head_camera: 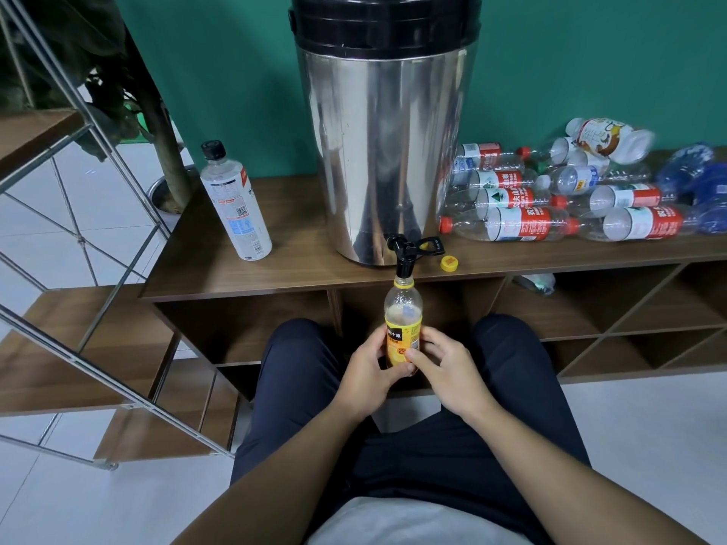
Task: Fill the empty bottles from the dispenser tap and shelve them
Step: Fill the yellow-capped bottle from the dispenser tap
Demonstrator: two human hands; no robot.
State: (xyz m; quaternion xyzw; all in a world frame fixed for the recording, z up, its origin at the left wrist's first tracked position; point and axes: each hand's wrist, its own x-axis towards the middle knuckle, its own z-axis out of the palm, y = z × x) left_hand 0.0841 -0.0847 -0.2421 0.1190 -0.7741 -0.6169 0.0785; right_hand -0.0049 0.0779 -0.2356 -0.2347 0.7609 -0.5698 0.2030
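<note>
A steel dispenser (383,151) with a black lid stands on the wooden shelf top (299,245). Its black tap (405,253) hangs over the front edge. Directly beneath the tap I hold a small uncapped bottle with a yellow label (402,312), its mouth touching the spout. My left hand (369,365) grips the bottle's lower part, and my right hand (444,367) holds it from the other side, thumb on the label. The bottle's yellow cap (449,263) lies on the shelf top right of the tap.
A tall capped bottle (235,202) stands left of the dispenser. Several empty bottles (570,190) lie piled on the right. Open cubbies (613,312) sit below, one holding a bottle (537,283). A metal-framed stair (78,214) stands at left. My knees flank the bottle.
</note>
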